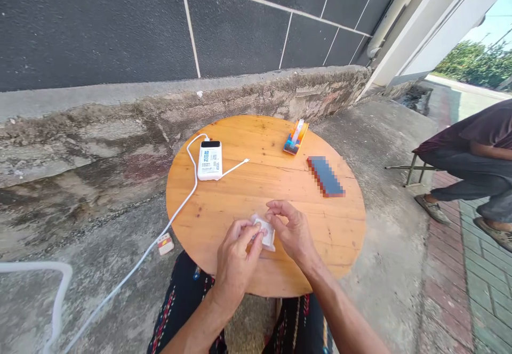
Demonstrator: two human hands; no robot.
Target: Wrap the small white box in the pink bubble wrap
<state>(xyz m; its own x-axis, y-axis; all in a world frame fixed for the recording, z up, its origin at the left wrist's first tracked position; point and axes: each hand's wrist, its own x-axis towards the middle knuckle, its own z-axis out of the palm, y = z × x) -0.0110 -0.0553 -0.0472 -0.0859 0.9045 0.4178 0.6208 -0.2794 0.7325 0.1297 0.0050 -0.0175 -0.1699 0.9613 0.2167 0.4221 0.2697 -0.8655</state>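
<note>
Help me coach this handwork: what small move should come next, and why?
I'd probably have the right hand pinch the upper edge of the small packet. The left hand grips the packet's left side, and the right fingertips are already close to that edge; whether they touch it is unclear.

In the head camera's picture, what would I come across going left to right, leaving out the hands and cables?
Small red-and-cream item on the ground, white power bank, whitish packet, orange-and-blue tape dispenser, flat dark slab with a red edge, seated person.
</note>
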